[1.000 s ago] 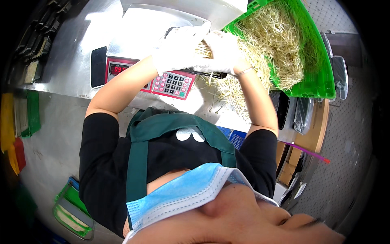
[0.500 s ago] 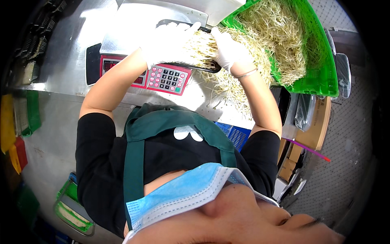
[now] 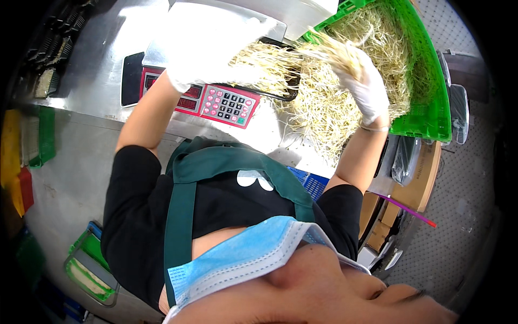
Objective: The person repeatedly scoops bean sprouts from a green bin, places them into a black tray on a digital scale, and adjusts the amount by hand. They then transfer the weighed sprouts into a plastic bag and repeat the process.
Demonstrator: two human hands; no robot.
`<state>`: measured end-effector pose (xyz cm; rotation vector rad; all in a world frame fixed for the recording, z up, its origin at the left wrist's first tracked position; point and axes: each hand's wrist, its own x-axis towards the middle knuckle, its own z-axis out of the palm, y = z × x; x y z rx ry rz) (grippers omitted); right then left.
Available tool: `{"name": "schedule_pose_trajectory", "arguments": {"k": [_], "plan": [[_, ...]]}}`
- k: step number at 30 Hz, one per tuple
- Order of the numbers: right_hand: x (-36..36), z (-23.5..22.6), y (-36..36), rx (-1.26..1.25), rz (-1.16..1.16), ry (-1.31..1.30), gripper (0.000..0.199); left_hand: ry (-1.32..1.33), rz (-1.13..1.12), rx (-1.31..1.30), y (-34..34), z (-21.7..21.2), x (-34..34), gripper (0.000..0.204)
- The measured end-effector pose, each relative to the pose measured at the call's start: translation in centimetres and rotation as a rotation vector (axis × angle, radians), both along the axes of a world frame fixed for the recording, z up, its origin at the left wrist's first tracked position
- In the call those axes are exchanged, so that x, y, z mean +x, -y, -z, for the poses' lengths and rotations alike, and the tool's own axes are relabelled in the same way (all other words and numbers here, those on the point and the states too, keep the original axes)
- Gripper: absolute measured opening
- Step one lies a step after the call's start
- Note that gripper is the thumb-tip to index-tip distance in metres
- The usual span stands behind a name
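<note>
My left hand (image 3: pixel 202 59), in a white glove, lies on the left end of a shallow black tray (image 3: pixel 283 93) heaped with pale bean sprouts (image 3: pixel 259 59). The tray sits on a scale with a red keypad (image 3: pixel 224 102). Glare washes the glove out, so its fingers cannot be made out. My right hand (image 3: pixel 364 86), also gloved in white, is closed on a bunch of sprouts (image 3: pixel 329 51) held just above the tray's right end. Behind it a green crate (image 3: pixel 426 116) is full of sprouts, and loose ones spill onto the steel counter.
The steel counter (image 3: pixel 91 81) runs to the left, with dark trays at its far left edge. Yellow, red and green crates (image 3: pixel 21 156) stand on the floor at left. A blue crate (image 3: pixel 313 183) sits under the counter, with cardboard boxes (image 3: pixel 415 183) at right.
My right hand has come off the tray and risen to the right with a bunch of sprouts. My left hand has stayed at the tray's left end over the scale.
</note>
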<state>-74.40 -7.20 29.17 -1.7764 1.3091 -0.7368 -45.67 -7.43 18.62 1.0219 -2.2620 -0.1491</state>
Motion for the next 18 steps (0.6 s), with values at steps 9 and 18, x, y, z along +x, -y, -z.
{"name": "schedule_pose_trajectory", "arguments": {"k": [9, 18], "plan": [[7.6, 6.6, 1.8, -0.683, -0.452, -0.796, 0.077, -0.085, 0.041, 0.07, -0.5, 0.8, -2.0, 0.064], [5.0, 7.5, 2.5, -0.475, -0.517, -0.725, 0.074, 0.351, 0.027, 0.207, 0.7, -0.2, -2.7, 0.07]]}}
